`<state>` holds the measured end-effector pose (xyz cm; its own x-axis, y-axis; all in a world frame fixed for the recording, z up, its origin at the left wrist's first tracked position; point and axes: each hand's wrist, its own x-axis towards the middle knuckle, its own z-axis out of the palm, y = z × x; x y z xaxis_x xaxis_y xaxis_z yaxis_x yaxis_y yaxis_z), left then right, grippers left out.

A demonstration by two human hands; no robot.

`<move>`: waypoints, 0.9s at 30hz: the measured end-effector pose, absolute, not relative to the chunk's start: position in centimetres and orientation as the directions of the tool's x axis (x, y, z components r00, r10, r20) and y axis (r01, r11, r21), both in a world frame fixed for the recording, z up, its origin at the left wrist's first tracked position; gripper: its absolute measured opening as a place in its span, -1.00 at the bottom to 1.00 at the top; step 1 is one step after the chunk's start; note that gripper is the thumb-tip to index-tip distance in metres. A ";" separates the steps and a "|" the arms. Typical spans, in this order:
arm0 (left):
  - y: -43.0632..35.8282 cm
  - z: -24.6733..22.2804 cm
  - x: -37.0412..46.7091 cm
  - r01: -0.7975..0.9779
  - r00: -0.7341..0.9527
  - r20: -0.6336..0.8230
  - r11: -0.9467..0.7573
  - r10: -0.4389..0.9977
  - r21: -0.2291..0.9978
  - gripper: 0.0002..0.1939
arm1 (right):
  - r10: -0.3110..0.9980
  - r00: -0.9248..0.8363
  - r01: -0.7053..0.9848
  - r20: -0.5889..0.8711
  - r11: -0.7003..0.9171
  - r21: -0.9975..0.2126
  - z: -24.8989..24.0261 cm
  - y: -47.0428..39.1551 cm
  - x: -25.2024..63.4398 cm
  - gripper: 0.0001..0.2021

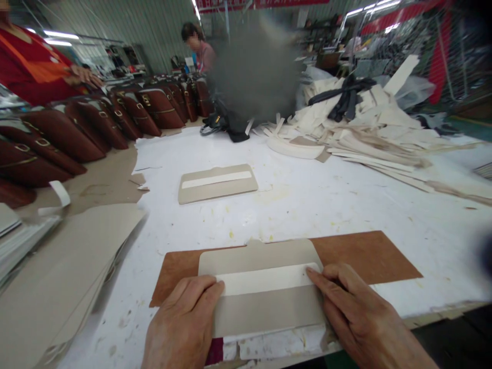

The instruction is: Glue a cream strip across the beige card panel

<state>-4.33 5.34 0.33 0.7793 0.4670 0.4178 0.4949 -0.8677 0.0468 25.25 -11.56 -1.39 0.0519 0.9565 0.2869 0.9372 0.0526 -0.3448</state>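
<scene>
Grey panel (265, 310): near the front of the desk (292, 218), across the middle of the brown sheet (369, 256), near edge reaching past it; full contact beneath impossible to tell.
White strip (265, 279): lengthwise on the grey panel, side to side, roughly parallel to the far edge.
Left hand (182, 320): at the left edge of the grey panel, fingers bent, a fingertip by the left end of the strip; underside hidden, pinch or plain pressure impossible to tell.
Right hand (357, 307): index fingertip on the right end of the strip, other fingers bent beside the right edge; hold beneath likewise impossible to tell.
Second panel (200, 193): farther back on the desk, apart from the first, bearing a similar strip (215, 179).
Scrap pile (369, 133): far right of the desk, well apart from both hands.
Skewed strip: possible; likely cause, uneven pressure from left and right.
Raised middle: possible; likely cause, pressure at the ends only.
Panel shift: possible; likely cause, sideways push over the brown sheet.
Soiled face: possible; likely cause, contact with yellow flecks (231, 234) on the desk.
</scene>
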 end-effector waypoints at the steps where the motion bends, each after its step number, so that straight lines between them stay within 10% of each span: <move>1: 5.4 0.4 -4.4 0.492 0.784 0.416 -0.870 0.462 0.039 -0.64 | 0.959 0.047 0.939 0.278 0.053 -0.340 -1.4 -11.6 25.2 -0.64; 7: 5.6 1.2 -3.6 0.476 0.775 0.472 -0.880 0.420 0.001 -0.65 | 0.952 0.042 0.941 0.303 0.064 -0.332 -1.5 -11.7 24.9 -0.62; 18: 4.6 1.5 -4.1 0.518 0.818 0.319 -0.854 0.478 -0.046 -0.66 | 0.959 -0.118 0.993 0.259 0.106 0.059 0.4 -11.5 23.8 -0.28; 27: 3.3 2.1 -4.2 0.437 0.899 0.148 -0.873 0.413 -0.218 -0.21 | 0.928 -0.161 0.982 0.335 0.116 0.151 0.7 -11.0 23.1 -0.25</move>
<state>-4.20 3.32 2.15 0.8985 0.4132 0.1481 0.4372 -0.8725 -0.2181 23.13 -10.98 0.73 -0.1613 0.9283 0.3351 0.9817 0.1162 0.1507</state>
